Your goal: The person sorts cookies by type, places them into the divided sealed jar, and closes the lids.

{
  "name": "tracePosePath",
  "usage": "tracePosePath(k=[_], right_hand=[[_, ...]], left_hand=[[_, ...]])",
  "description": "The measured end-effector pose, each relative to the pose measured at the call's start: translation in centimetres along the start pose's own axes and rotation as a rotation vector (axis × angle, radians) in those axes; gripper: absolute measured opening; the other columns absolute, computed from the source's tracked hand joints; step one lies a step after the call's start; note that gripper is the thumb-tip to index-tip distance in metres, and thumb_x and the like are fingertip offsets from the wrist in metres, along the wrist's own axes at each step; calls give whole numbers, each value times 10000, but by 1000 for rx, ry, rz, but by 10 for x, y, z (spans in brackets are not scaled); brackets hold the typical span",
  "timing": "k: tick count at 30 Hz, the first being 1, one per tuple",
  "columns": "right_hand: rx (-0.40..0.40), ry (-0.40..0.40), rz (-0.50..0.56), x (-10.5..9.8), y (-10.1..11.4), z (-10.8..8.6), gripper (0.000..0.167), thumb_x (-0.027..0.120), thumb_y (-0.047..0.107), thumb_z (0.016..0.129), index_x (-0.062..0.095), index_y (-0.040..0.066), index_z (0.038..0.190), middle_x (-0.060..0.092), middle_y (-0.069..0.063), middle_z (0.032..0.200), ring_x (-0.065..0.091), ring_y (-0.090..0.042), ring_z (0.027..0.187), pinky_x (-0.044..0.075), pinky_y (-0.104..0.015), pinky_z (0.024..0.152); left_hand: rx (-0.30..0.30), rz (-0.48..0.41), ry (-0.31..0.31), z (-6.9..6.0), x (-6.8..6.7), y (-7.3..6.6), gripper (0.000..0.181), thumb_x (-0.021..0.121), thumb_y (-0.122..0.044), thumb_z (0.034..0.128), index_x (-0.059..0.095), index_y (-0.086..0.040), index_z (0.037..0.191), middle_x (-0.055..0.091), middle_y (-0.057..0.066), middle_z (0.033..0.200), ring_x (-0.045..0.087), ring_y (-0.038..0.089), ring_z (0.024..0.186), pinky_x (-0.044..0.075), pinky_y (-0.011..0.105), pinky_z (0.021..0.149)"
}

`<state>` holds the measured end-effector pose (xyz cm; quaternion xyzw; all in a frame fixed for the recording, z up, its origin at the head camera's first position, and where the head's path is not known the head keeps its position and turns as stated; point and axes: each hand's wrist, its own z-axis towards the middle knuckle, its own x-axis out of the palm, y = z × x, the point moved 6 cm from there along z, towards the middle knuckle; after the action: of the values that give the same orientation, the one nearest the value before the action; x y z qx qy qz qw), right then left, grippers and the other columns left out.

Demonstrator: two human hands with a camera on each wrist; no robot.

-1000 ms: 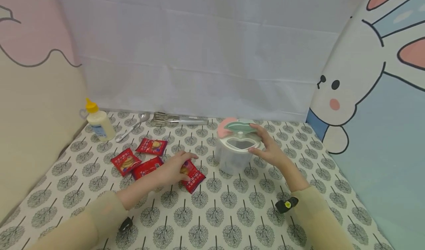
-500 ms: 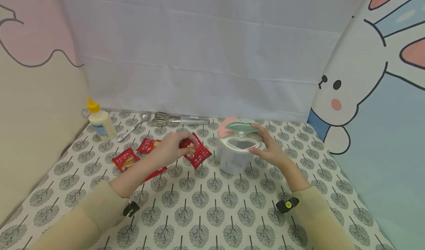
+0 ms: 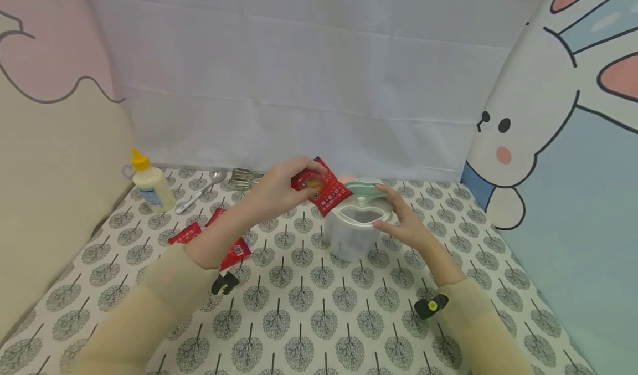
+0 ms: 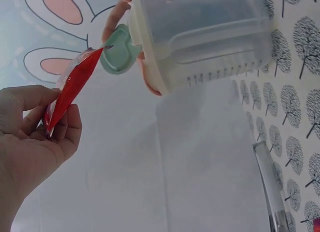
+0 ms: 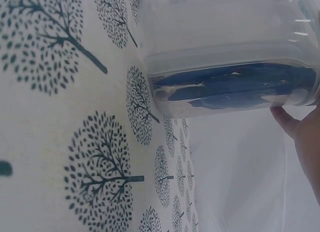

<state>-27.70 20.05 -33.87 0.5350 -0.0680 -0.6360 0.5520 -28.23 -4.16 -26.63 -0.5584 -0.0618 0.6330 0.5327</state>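
My left hand point(image 3: 281, 192) pinches a red snack packet point(image 3: 329, 193) between thumb and fingers, raised over the left edge of a clear plastic container point(image 3: 349, 243). In the left wrist view, the packet point(image 4: 77, 86) has its upper corner close to the green flap point(image 4: 121, 49); whether they touch I cannot tell. The container stands upright on the cloth, its white lid showing an uncovered opening point(image 3: 363, 214). My right hand point(image 3: 406, 222) grips the lid's right side, fingers at the raised flap and thumb on the rim. Something dark blue point(image 5: 235, 84) lies inside the container.
Other red packets point(image 3: 236, 253) lie on the tree-print cloth point(image 3: 299, 330) at left, partly behind the left arm. Farther back are a yellow-capped bottle point(image 3: 155, 191), a spoon point(image 3: 201, 191) and metal utensils point(image 3: 244, 179). A white curtain point(image 3: 299, 87) hangs behind.
My left hand has lifted the red packet off the cloth and carried it right and up to the container's lid. The right hand keeps its place.
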Motion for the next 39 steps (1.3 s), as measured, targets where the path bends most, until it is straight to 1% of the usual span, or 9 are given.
tracePosePath(k=[4, 8, 13, 18, 26, 29, 33, 35, 39], right_hand=[[7, 4, 11, 0, -2, 1, 773, 650, -67, 780, 215, -19, 1416, 397, -315, 1354, 423, -483, 1216, 304, -606, 1059], [39, 1, 16, 0, -4, 1, 778, 647, -64, 781, 209, -12, 1422, 396, -310, 1367, 410, -484, 1235, 291, -613, 1064], [68, 0, 29, 0, -5, 2, 783, 645, -49, 788, 210, 8, 1437, 389, -296, 1382, 407, -478, 1244, 298, -619, 1057], [61, 6, 48, 1, -6, 2, 783, 649, -31, 795, 209, 9, 1442, 402, -296, 1376, 410, -463, 1247, 292, -614, 1064], [4, -6, 10, 1, -5, 0, 777, 638, -79, 781, 206, -22, 1424, 398, -317, 1359, 413, -491, 1227, 318, -621, 1042], [-6, -7, 8, 1, -5, 0, 769, 635, -81, 788, 207, -16, 1423, 398, -315, 1361, 411, -489, 1226, 324, -625, 1032], [-3, -7, 11, 1, -5, 0, 760, 635, -71, 795, 214, 1, 1423, 414, -313, 1352, 420, -481, 1221, 328, -627, 1023], [-9, -7, 13, 1, -5, 0, 763, 637, -74, 789, 217, 1, 1422, 422, -308, 1346, 431, -477, 1210, 337, -620, 1019], [-9, -13, 18, 1, -5, 1, 778, 641, -82, 766, 222, -2, 1417, 428, -307, 1344, 441, -474, 1201, 332, -620, 1026]], left_hand=[[68, 21, -18, 15, 7, -12, 401, 671, -1, 836, 569, -146, 1195, 575, 4, 1160, 564, 154, 1050, 536, 245, 828], [143, 47, -33, 27, 21, -21, 392, 690, 25, 809, 600, -132, 1157, 551, 31, 1179, 538, 173, 1093, 514, 241, 887], [251, 49, -42, 36, 38, -21, 386, 704, 57, 779, 629, -90, 1128, 543, 58, 1169, 560, 181, 1066, 511, 189, 871], [355, 54, 6, 37, 52, -17, 344, 696, 34, 806, 634, -81, 1125, 589, 40, 1167, 572, 163, 1086, 496, 166, 885], [407, 149, 121, 29, 77, -10, 328, 656, 27, 841, 626, -71, 1153, 616, 51, 1176, 561, 170, 1130, 464, 145, 925], [439, 250, 158, 25, 87, -9, 316, 664, -8, 841, 629, -74, 1148, 622, 46, 1185, 540, 174, 1156, 439, 177, 979], [493, 413, 194, 19, 97, -11, 304, 665, -51, 833, 644, -100, 1132, 637, 24, 1171, 536, 185, 1155, 386, 274, 1064], [488, 443, 208, 16, 100, -10, 313, 665, -59, 827, 646, -115, 1134, 634, 9, 1179, 528, 178, 1168, 350, 302, 1096], [408, 404, 204, 9, 93, -2, 390, 700, -101, 815, 614, -143, 1193, 576, -11, 1275, 463, 163, 1248, 283, 332, 1138]])
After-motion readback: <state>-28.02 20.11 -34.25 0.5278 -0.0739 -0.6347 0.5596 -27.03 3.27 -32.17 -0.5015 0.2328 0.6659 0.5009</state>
